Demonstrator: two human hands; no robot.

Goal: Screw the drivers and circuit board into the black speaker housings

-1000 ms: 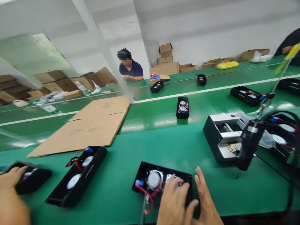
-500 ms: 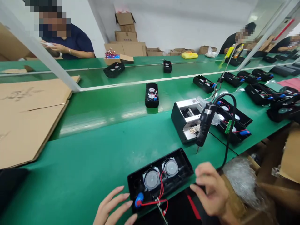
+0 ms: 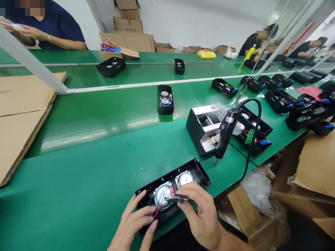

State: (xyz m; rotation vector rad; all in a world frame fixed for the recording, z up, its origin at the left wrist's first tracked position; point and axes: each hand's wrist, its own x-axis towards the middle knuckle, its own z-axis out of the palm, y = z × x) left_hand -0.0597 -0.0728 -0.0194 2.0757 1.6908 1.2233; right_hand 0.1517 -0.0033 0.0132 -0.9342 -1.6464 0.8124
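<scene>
A black speaker housing (image 3: 195, 173) with two round silver drivers lies at the near edge of the green table. My left hand (image 3: 133, 223) rests on its near left end, fingers spread over the red wires and blue part. My right hand (image 3: 200, 214) pinches a small black piece (image 3: 178, 199) with wires above the left driver (image 3: 162, 195). The second driver (image 3: 184, 178) is uncovered.
A hanging electric screwdriver (image 3: 225, 134) dangles right of the housing, beside a black-and-white box device (image 3: 202, 127). More speaker housings (image 3: 165, 99) ride the green conveyor (image 3: 104, 115). Flat cardboard (image 3: 18, 118) lies left. Open boxes (image 3: 238, 209) sit below right. Other people work across and far right.
The view swung right and down. My right hand came in from the side and pinched the small black piece over the housing; my left hand moved onto its left end.
</scene>
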